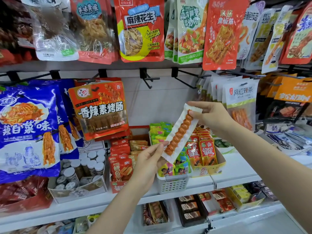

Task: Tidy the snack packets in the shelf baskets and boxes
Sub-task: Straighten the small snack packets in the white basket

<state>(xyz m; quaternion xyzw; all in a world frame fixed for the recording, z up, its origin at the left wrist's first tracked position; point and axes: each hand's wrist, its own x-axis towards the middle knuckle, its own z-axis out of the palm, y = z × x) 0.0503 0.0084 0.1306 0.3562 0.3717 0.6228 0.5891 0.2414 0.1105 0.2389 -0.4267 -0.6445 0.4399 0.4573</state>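
Snack packets in white basket

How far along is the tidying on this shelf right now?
Looks done: the red packets stand in rows in their box, as do the papaya packets in the yellow box. In hand: the left hand and right hand pinch a long sausage packet by its ends, above the white basket. Left: it belongs nowhere yet.
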